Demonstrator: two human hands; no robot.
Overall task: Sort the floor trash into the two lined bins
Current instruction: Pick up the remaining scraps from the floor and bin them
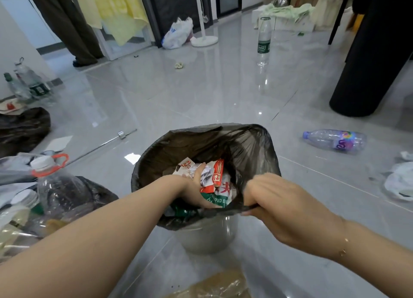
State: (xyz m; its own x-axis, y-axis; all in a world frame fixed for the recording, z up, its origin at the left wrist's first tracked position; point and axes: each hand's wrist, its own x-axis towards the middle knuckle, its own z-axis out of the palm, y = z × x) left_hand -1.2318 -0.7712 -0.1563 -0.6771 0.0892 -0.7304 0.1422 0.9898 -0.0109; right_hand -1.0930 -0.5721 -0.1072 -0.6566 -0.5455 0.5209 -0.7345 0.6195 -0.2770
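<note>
A metal bin lined with a dark plastic bag stands on the floor in front of me. Paper wrappers and cartons fill its bottom. My left hand reaches down inside the bag and presses on the wrappers. My right hand pinches the near rim of the liner and holds it up. To the left, a second dark-lined bin holds a large clear jug with an orange handle and other bottles.
Loose on the glossy tiles: a clear bottle lying on its side, an upright bottle, a white plastic bag, a crumpled scrap, a metal rod. A black column stands at right, a fan base at back.
</note>
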